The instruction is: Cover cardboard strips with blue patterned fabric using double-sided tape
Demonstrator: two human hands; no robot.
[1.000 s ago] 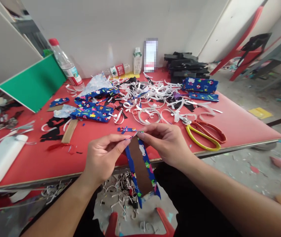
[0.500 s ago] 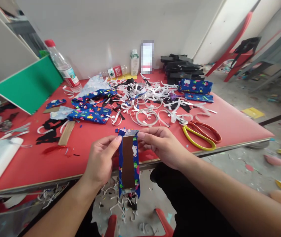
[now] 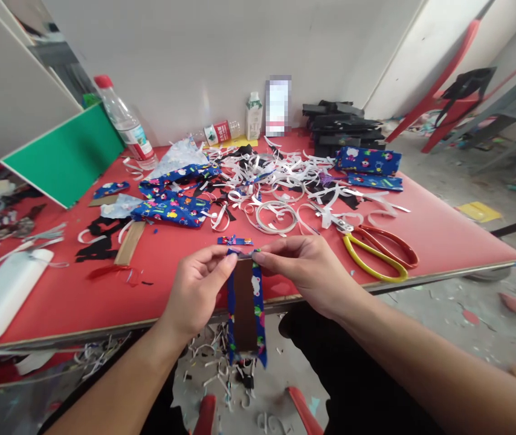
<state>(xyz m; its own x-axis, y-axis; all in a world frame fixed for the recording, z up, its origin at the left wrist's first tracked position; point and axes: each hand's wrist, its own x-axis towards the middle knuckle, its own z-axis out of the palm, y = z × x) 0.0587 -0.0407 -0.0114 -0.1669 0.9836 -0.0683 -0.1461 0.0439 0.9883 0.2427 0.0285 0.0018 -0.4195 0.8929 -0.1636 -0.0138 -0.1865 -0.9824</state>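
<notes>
A brown strip edged with blue patterned fabric [image 3: 245,308] hangs upright between my hands at the table's front edge. My left hand [image 3: 201,284] pinches its top left corner, thumb on the near face. The top right corner is pinched by my right hand [image 3: 306,266]. Just beyond the fingertips, a small blue patterned piece [image 3: 235,241] lies on the red table [image 3: 185,251]. Scissors with yellow and red handles [image 3: 376,254] rest to the right of my right hand.
White and black scraps [image 3: 271,175] are heaped mid-table, with folded blue fabric [image 3: 170,208] to their left. Behind stand bottles [image 3: 133,136], a phone [image 3: 278,106] and stacked black pieces [image 3: 342,127]. A white device [image 3: 8,296] lies at the left.
The top edge of the strip has folded down and sits slightly lower, uncovering the small blue piece on the table behind it. The whole view has shifted slightly, with things appearing further right.
</notes>
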